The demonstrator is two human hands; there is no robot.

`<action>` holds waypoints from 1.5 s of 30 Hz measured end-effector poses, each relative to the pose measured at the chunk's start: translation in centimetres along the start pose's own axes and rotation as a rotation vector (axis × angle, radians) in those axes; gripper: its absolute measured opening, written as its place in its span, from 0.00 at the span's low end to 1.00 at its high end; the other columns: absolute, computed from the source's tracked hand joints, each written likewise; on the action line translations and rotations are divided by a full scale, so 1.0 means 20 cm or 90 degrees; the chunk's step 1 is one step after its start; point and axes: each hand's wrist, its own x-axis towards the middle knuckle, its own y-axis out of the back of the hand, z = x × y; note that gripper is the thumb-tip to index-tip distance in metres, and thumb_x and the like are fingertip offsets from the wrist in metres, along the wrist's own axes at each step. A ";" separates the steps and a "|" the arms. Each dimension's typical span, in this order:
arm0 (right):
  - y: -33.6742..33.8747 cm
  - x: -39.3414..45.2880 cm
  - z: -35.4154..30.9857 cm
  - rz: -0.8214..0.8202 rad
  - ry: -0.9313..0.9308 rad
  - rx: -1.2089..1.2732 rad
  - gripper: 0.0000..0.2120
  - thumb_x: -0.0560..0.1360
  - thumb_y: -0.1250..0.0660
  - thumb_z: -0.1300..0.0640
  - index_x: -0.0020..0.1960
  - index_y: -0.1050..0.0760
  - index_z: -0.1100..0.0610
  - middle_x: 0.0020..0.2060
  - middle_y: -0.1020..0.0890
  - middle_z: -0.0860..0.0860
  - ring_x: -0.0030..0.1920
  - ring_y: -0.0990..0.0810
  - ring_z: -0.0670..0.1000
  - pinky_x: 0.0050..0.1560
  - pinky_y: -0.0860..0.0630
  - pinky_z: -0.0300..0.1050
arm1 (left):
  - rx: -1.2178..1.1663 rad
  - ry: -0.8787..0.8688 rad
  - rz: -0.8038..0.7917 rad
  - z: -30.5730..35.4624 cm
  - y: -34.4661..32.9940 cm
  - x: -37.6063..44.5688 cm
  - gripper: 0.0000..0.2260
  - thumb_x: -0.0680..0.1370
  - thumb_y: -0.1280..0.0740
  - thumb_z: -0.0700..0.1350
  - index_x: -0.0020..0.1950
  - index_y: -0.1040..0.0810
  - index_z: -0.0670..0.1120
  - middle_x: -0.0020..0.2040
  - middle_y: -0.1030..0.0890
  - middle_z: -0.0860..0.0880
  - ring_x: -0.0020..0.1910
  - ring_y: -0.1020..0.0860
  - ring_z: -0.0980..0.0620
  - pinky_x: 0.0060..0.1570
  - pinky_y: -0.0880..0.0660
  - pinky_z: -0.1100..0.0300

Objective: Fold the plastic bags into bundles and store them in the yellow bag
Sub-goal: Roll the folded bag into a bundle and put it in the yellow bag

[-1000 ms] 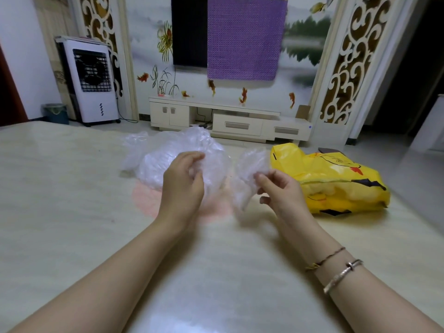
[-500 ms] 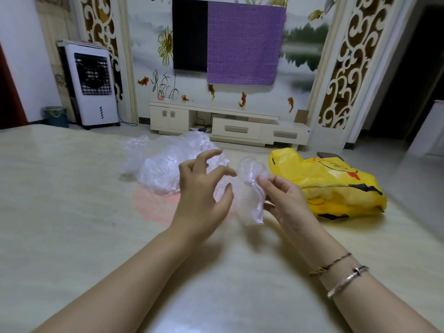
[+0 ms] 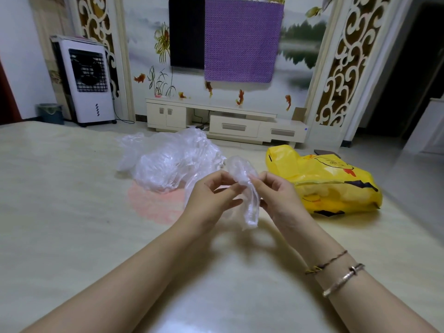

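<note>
left hand off the pile, onto the bag
left hand (image 3: 211,200) now pinches the crumpled clear plastic bag (image 3: 247,188) alongside right hand (image 3: 278,198); bag narrower, hanging down.

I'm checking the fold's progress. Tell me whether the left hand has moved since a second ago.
Yes. The left hand has shifted right, away from the loose bag pile and toward the yellow bag, now pinching the small clear bag.

Clear plastic bags (image 3: 168,162), a yellow bag (image 3: 329,186) with red-and-black cartoon print, a purple dotted cloth (image 3: 242,39).
</note>
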 end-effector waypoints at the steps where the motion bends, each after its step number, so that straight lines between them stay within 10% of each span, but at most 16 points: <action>1: 0.00 0.01 0.00 0.007 -0.005 0.016 0.11 0.75 0.33 0.56 0.38 0.29 0.61 0.35 0.22 0.57 0.34 0.22 0.51 0.37 0.23 0.40 | -0.031 0.002 0.005 0.01 0.00 0.00 0.05 0.76 0.31 0.36 0.47 0.24 0.33 0.47 0.21 0.37 0.51 0.19 0.41 0.53 0.20 0.54; 8: 0.09 0.04 0.00 0.177 -0.060 0.130 0.11 0.81 0.40 0.54 0.42 0.31 0.57 0.39 0.16 0.56 0.39 0.17 0.54 0.40 0.19 0.47 | -0.171 0.047 0.098 0.03 0.01 0.03 0.10 0.79 0.38 0.35 0.39 0.32 0.44 0.39 0.21 0.45 0.40 0.18 0.47 0.46 0.19 0.55; 12: 0.09 0.07 0.02 0.249 -0.046 0.026 0.12 0.80 0.38 0.51 0.41 0.30 0.56 0.41 0.22 0.61 0.41 0.24 0.55 0.43 0.27 0.49 | 0.082 -0.008 0.061 -0.04 -0.01 0.01 0.08 0.80 0.35 0.42 0.42 0.29 0.44 0.35 0.26 0.49 0.32 0.27 0.53 0.31 0.23 0.60; 16: 0.11 0.07 0.01 0.253 -0.047 -0.011 0.12 0.78 0.35 0.49 0.41 0.30 0.55 0.48 0.21 0.70 0.42 0.24 0.55 0.45 0.27 0.50 | 0.361 -0.054 -0.052 -0.11 0.01 0.01 0.07 0.81 0.38 0.50 0.48 0.27 0.48 0.41 0.23 0.55 0.37 0.24 0.58 0.42 0.26 0.70; 21: 0.12 0.07 0.00 0.225 -0.048 0.016 0.11 0.78 0.34 0.51 0.40 0.29 0.55 0.40 0.18 0.56 0.42 0.21 0.53 0.46 0.25 0.47 | 0.505 -0.073 -0.049 -0.14 0.07 0.08 0.10 0.82 0.40 0.49 0.59 0.26 0.47 0.55 0.21 0.53 0.55 0.24 0.56 0.50 0.32 0.66; 29: 0.09 0.05 0.00 0.118 -0.040 -0.047 0.08 0.76 0.32 0.54 0.44 0.30 0.57 0.39 0.20 0.56 0.39 0.22 0.53 0.43 0.29 0.46 | 0.101 0.085 0.015 -0.05 0.07 0.11 0.19 0.79 0.37 0.56 0.56 0.21 0.40 0.53 0.18 0.44 0.51 0.19 0.46 0.55 0.22 0.51; 36: 0.07 0.02 -0.02 0.065 -0.041 -0.202 0.11 0.74 0.29 0.52 0.44 0.27 0.58 0.33 0.26 0.53 0.33 0.29 0.48 0.29 0.35 0.35 | -0.042 0.030 0.073 0.00 0.07 0.06 0.02 0.76 0.31 0.36 0.45 0.22 0.42 0.41 0.23 0.47 0.43 0.22 0.49 0.38 0.20 0.59; 40: 0.10 0.01 -0.02 -0.057 -0.102 -0.373 0.09 0.75 0.31 0.54 0.43 0.21 0.60 0.36 0.23 0.50 0.35 0.28 0.44 0.37 0.33 0.35 | 0.126 -0.119 0.224 -0.01 0.15 0.10 0.07 0.76 0.30 0.41 0.41 0.26 0.45 0.39 0.25 0.51 0.39 0.26 0.53 0.28 0.26 0.62; 45: 0.06 0.00 -0.01 -0.077 -0.224 -0.084 0.09 0.79 0.37 0.56 0.49 0.23 0.62 0.40 0.18 0.53 0.38 0.19 0.48 0.39 0.22 0.41 | 0.210 -0.198 0.254 -0.03 0.15 0.10 0.06 0.79 0.33 0.44 0.44 0.30 0.49 0.42 0.21 0.52 0.37 0.24 0.57 0.37 0.26 0.53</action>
